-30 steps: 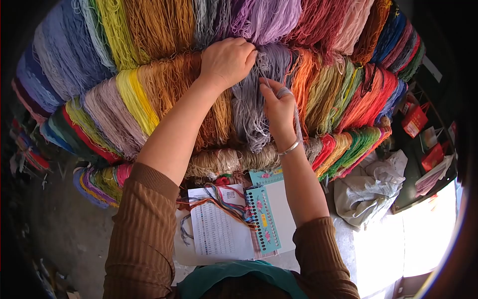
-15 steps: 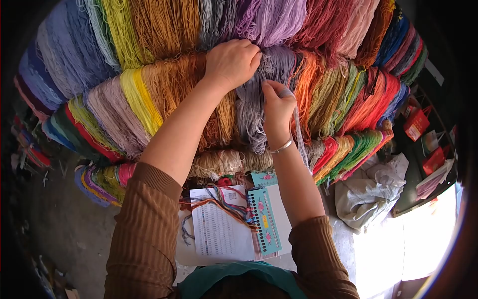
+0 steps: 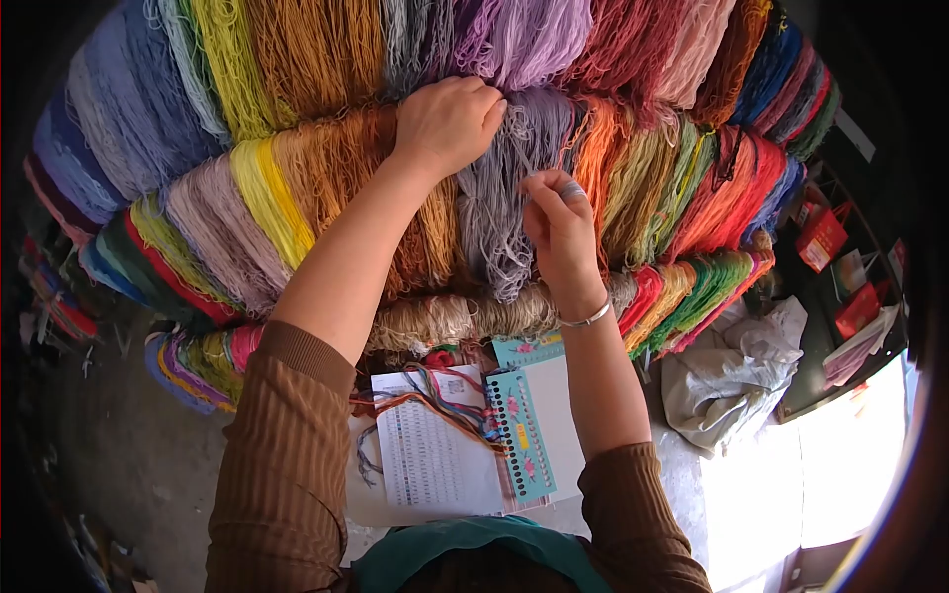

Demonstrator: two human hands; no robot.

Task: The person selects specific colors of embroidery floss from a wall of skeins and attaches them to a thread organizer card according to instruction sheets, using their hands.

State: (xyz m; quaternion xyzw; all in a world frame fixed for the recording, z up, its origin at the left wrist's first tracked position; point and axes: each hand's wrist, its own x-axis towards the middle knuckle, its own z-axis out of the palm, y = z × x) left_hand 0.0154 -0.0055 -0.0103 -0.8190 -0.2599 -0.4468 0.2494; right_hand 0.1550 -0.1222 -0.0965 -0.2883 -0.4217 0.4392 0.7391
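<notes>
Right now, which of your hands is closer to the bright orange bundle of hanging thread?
My right hand: it's by the left edge of the orange bundle. My left hand is farther left, with grey threads in between.

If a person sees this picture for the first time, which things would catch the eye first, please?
Probably the hanging rows of many-coloured yarn, which fill the upper part of the view. Next, near the middle, the left hand rests by the top of the grey yarn, and the right hand pinches at its strands. Below them, coloured threads lie across a printed sheet beside a teal punched card.
</notes>
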